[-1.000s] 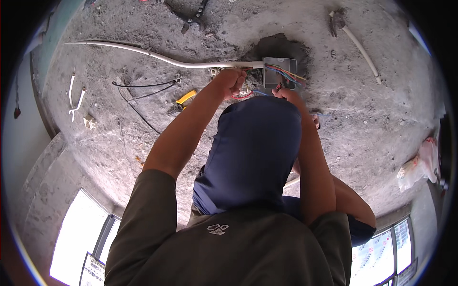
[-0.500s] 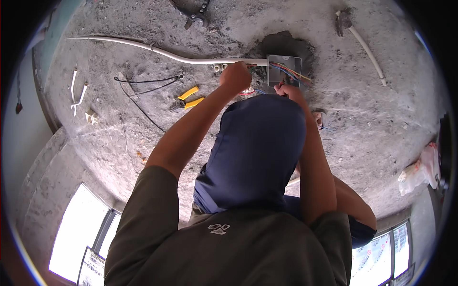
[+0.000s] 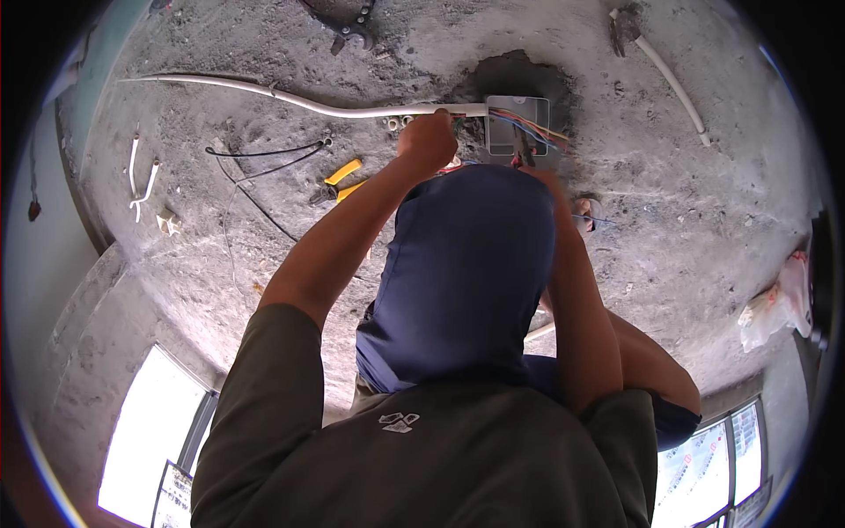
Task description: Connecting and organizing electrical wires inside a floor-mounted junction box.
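Note:
A grey electrical box (image 3: pixel 540 132) sits in a dark patch of rough concrete, with several coloured wires (image 3: pixel 528 119) fanning across it. From its left side runs a long white conduit (image 3: pixel 326 108). My left hand (image 3: pixel 428 141) is closed against the conduit near the box; what its fingers hold is hidden. A pair of pliers (image 3: pixel 518 145), dark-jawed with a bit of red at the handles, reaches into the box below the wires. My right hand (image 3: pixel 539 176) grips them, partly hidden behind a rounded navy cloth-covered shape (image 3: pixel 480 264) between my arms.
Yellow-handled pliers (image 3: pixel 343 172) lie left of my left forearm, beside black cable (image 3: pixel 268 150). Farther left are white pipe pieces (image 3: pixel 145 189). A hammer (image 3: pixel 672 84) lies at the far right, and a dark tool (image 3: pixel 352 33) at the top. A plastic bag (image 3: pixel 775 308) is at right.
My right hand has drawn back slightly, and more of the pliers shows inside the box. The wires lie closer together. My left hand stays by the conduit; the whole view has shifted a little.

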Tool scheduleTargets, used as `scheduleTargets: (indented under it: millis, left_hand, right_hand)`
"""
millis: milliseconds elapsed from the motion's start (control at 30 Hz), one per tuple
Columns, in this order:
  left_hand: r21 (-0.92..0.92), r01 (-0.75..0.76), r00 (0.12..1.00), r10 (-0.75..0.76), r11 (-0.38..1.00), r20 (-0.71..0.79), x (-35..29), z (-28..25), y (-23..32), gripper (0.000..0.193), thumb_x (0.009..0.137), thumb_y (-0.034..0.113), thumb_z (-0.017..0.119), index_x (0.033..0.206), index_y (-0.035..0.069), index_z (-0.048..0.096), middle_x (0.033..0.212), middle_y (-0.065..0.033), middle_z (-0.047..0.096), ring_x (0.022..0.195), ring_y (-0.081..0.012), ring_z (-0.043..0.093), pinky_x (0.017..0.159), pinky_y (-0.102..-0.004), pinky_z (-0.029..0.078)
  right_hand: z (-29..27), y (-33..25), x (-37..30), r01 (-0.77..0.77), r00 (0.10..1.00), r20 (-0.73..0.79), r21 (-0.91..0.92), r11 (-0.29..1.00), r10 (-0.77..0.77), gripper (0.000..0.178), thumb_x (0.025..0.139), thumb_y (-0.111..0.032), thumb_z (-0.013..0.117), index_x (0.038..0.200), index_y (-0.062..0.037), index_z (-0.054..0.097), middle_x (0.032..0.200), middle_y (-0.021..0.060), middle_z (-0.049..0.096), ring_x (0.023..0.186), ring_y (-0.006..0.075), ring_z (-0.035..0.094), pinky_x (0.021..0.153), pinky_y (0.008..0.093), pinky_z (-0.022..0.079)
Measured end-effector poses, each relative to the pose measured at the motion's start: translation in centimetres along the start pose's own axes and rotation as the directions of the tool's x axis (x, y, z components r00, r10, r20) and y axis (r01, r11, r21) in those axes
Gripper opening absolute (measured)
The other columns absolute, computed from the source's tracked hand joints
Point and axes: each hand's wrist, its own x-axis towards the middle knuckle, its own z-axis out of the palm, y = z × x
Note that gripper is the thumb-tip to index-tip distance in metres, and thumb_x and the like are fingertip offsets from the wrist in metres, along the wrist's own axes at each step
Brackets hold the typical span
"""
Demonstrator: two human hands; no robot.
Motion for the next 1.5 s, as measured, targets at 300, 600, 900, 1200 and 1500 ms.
scheduleTargets:
  millis: [300,600,900,1200,1500]
  left_hand:
    - [0.084,-0.051,0.998,0.048,0.995,0.031,0.3,-0.2,2.9,0.021,0.081,0.013,0.046,0.095,0.002,0.058,0.087,-0.0232,0.065,0.084,-0.0375,0.064,0.074,-0.0447,0.051]
    - [-0.614,0.046,0.997,-0.001,0.788,0.074,-1.1,0.0,-0.9,0.029,0.090,0.026,0.045,0.083,0.003,0.061,0.076,-0.0174,0.063,0.074,-0.0322,0.063,0.064,-0.0427,0.048]
    - [-0.287,-0.056,0.970,-0.016,0.956,-0.244,0.3,1.3,-1.6,0.035,0.091,0.032,0.043,0.081,0.003,0.061,0.078,-0.0227,0.062,0.077,-0.0427,0.059,0.070,-0.0511,0.046]
    - [-0.336,-0.098,0.958,-0.002,0.937,-0.286,-0.7,2.6,-0.9,0.031,0.089,0.034,0.045,0.085,0.008,0.061,0.079,-0.0193,0.062,0.078,-0.0420,0.059,0.069,-0.0495,0.045]
    - [-0.209,-0.139,0.959,0.078,0.968,-0.274,-1.0,1.6,0.2,0.026,0.091,0.029,0.046,0.084,0.006,0.055,0.076,-0.0208,0.062,0.076,-0.0409,0.060,0.066,-0.0503,0.046]
  right_hand:
    - [-1.3,-2.6,-0.7,-0.032,0.997,0.074,0.124,0.992,0.023,0.010,0.073,-0.011,0.058,0.070,-0.0116,0.049,0.056,-0.0013,0.043,0.040,0.0080,0.034,0.035,0.0233,0.023]
    - [-2.7,-2.2,-0.2,-0.196,0.981,0.048,0.304,0.932,0.190,0.010,0.076,-0.013,0.059,0.070,-0.0111,0.050,0.058,-0.0010,0.047,0.037,0.0086,0.033,0.034,0.0235,0.023]
    - [-2.1,-2.1,-0.2,-0.159,0.987,0.041,0.249,0.955,0.153,0.011,0.074,-0.013,0.059,0.083,-0.0096,0.055,0.059,-0.0022,0.046,0.039,0.0060,0.031,0.035,0.0224,0.023]
    - [-3.3,-1.6,0.1,-0.202,0.979,0.008,0.228,0.952,0.206,0.018,0.073,-0.010,0.059,0.091,-0.0066,0.060,0.083,0.0033,0.060,0.071,0.0121,0.056,0.062,0.0264,0.043]
    - [-2.6,-1.5,-3.4,-0.107,0.994,0.021,0.248,0.963,0.105,0.015,0.074,-0.014,0.054,0.088,-0.0080,0.057,0.071,-0.0001,0.052,0.056,0.0120,0.051,0.051,0.0249,0.040]
